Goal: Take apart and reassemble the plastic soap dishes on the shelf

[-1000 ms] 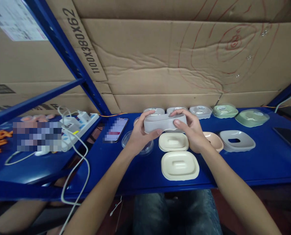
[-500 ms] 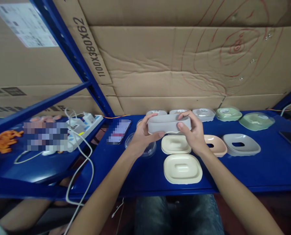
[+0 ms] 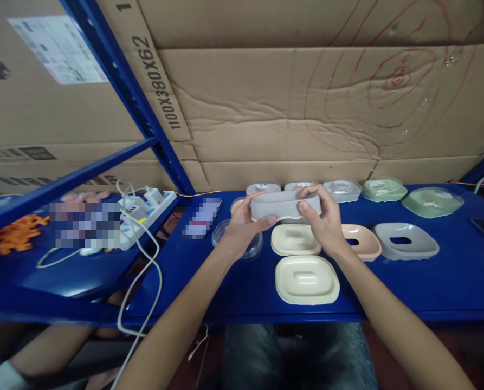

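Observation:
My left hand [image 3: 242, 228] and my right hand [image 3: 325, 214] hold a grey oval plastic shell [image 3: 286, 209] between them, raised over the blue table. The left thumb lies along its lower near edge, while the right thumb presses on its near wall. Both hands are closed on the shell, and some fingers are hidden behind it. Under it rests a cream oval piece [image 3: 284, 246] with a raised middle, and a second cream piece [image 3: 307, 291] lies nearer the front edge. Beside my left wrist are clear round lids [image 3: 255, 250], partly covered by the hand.
Right of my right hand stand a peach dish [image 3: 372, 244] and a grey dish [image 3: 420, 245], each with a slot. Along the cardboard wall [image 3: 242, 124] sit several clear-covered grey and green boxes [image 3: 384, 189]. Leftward are a phone [image 3: 202, 218], a power strip [image 3: 146, 216] and loose cables.
The view has shifted slightly, so most things appear a little farther right. Both hands keep hold of the grey shell, with hardly any change in grip.

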### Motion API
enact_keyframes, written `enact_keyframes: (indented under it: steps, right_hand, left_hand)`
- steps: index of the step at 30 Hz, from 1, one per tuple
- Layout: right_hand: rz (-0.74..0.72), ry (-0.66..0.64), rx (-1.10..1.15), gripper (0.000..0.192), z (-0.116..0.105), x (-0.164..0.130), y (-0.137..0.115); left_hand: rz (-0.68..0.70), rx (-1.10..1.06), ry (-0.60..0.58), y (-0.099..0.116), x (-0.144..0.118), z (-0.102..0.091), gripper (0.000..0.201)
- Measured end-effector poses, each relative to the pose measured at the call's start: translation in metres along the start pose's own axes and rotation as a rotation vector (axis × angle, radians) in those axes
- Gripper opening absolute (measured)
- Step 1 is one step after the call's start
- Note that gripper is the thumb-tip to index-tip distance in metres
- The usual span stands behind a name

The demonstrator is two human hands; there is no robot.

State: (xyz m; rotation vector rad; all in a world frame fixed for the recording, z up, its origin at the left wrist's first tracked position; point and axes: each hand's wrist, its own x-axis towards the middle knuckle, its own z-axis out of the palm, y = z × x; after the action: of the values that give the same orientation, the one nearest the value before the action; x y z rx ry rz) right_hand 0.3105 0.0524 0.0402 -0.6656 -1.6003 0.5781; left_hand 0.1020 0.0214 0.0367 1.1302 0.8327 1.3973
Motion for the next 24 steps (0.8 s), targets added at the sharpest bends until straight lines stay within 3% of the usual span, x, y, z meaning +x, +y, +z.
enact_keyframes:
  steps: [8, 13, 20, 24]
  right_hand:
    - [-0.006, 0.034, 0.072, 0.034, 0.004, -0.001, -0.001]
    - [0.084, 0.043, 0.155, 0.039, 0.005, 0.000, 0.007]
    - [0.320, 0.219, 0.411, 0.044, 0.005, 0.004, 0.016]
    - [0.271, 0.318, 0.437, 0.045, -0.003, 0.010, 0.016]
  left_hand:
    - [0.018, 0.046, 0.009, 0.002, 0.000, -0.003, 0.085]
    - [0.053, 0.097, 0.013, 0.001, 0.001, -0.003, 0.084]
    - [0.067, 0.150, -0.055, -0.008, 0.004, -0.005, 0.085]
    - [0.196, 0.318, 0.012, 0.009, -0.004, -0.006, 0.070]
